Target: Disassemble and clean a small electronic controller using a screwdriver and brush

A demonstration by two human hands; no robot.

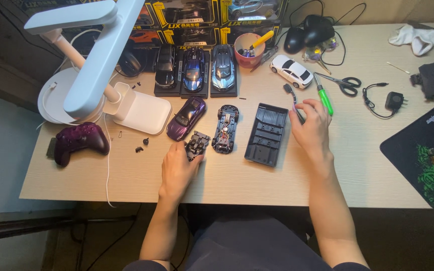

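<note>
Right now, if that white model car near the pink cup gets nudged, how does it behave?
The white model car sits on its wheels on the flat desk, so it would probably roll. It looks small and likely light. The scissors lie close beside it, so it may bump them.

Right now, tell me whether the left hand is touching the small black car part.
Touching. The head view shows the left hand with its fingers closed around the lower end of the small black car part, no gap between them, on the table.

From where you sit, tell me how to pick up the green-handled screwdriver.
Grip the green-handled screwdriver around its thick handle, coming from above. It lies flat on the table, pointing away from you, beside the right hand, so the handle's two long sides look free for the fingers.
</note>
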